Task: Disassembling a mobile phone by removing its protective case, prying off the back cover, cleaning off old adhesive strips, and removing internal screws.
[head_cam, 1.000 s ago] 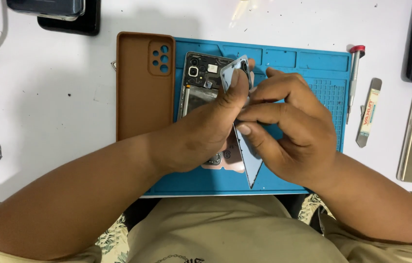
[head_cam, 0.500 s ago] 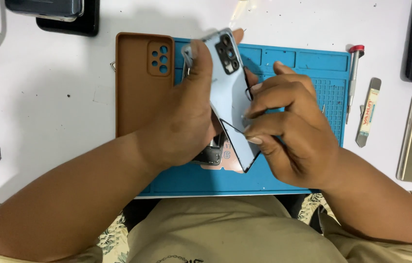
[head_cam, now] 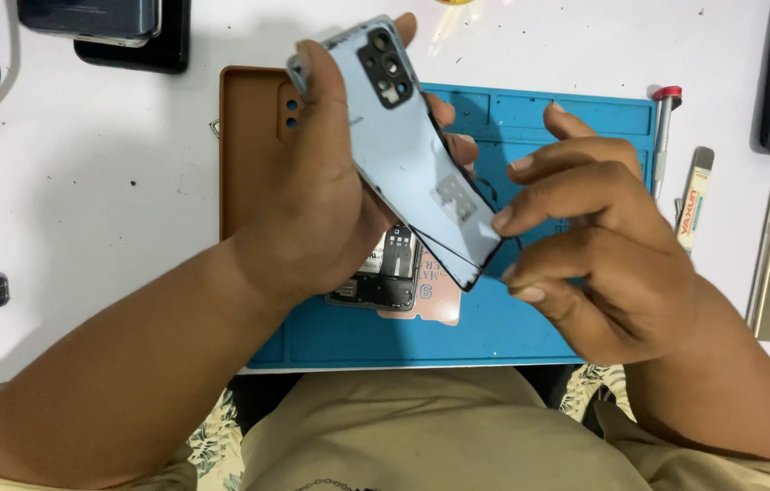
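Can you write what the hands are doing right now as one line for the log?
left hand: lifts pale blue back cover | right hand: fingertips at cover's lower edge | opened phone: on blue mat

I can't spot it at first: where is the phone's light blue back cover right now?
The light blue back cover is lifted above the blue mat, mid-picture, gripped by the left hand, its lower corner by the right hand.

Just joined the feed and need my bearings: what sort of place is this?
Most likely a phone repair bench. A blue repair mat covers the white table, the left hand lifts a light blue back cover off an opened phone, and a red-capped screwdriver lies alongside.
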